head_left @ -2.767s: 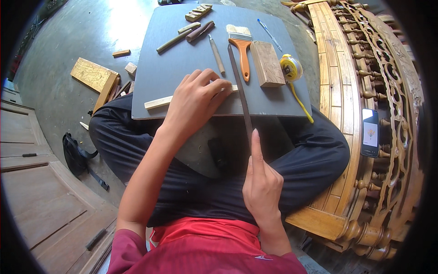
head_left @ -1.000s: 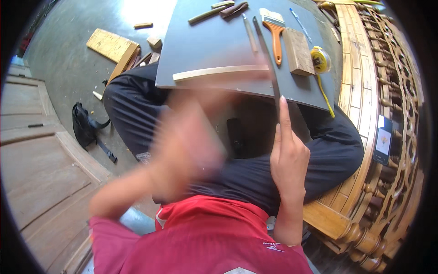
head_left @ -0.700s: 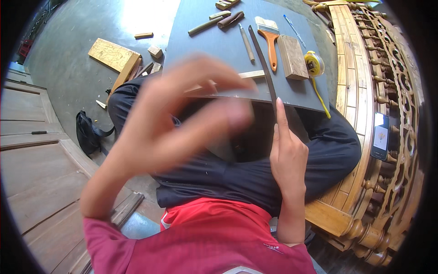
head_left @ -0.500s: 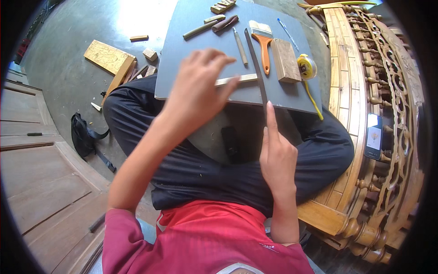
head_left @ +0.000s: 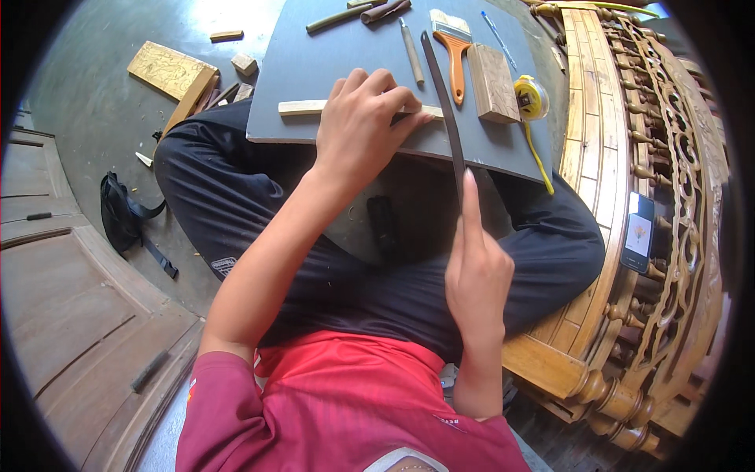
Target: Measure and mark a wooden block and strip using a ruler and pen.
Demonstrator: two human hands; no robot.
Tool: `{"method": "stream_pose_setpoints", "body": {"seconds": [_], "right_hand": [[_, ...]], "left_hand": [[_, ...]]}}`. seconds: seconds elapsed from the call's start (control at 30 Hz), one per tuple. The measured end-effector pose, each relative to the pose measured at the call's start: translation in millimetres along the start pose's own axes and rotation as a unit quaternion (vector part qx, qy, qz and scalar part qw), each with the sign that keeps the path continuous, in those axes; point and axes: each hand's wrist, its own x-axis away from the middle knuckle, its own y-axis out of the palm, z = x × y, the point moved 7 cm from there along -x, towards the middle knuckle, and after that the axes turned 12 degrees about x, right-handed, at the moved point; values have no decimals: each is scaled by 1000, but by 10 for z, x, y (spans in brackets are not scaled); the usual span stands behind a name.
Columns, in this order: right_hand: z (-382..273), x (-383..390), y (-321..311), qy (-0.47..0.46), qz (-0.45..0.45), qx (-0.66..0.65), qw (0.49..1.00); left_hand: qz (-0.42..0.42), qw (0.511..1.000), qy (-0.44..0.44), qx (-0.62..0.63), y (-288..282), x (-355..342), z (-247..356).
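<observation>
My left hand (head_left: 358,122) is closed over a thin, pale wooden stick (head_left: 300,108) on the grey board (head_left: 267,71). Both ends of the stick show past the hand. In my right hand (head_left: 480,271) is a long, narrow, dark file-like tool (head_left: 442,82), its handle hidden in the palm and the index finger stretched along it. The tool's blade crosses the board's near edge beside the stick's right end; whether the two touch, I cannot tell.
The board also carries a pencil-shaped tool (head_left: 412,53), an orange-handled brush (head_left: 456,67), a wooden block (head_left: 493,82), a yellow tape measure (head_left: 532,98) and a blue pen (head_left: 495,35). A wooden bench (head_left: 586,157) with a phone (head_left: 638,234) flanks my right; wood pieces (head_left: 171,72) lie left.
My left hand has come down and closed on the stick, which now reaches farther left. The right hand stays nearly in place with the dark tool. The whole view has shifted slightly.
</observation>
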Motion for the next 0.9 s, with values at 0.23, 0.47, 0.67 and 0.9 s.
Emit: {"method": "stream_pose_setpoints", "body": {"seconds": [0.23,0.47,0.67,0.9], "right_hand": [[-108,-427,136,1,3,14,1000],[-121,77,-107,40,-49,8,998],[-134,-345,75,0,4,68,998],[-136,-234,17,-5,-9,55,998]], "left_hand": [[19,1000,-7,-21,11,17,7],[26,999,8,-36,-19,24,13],[27,999,19,-41,21,19,17],[28,998,6,-54,7,15,-18]]}}
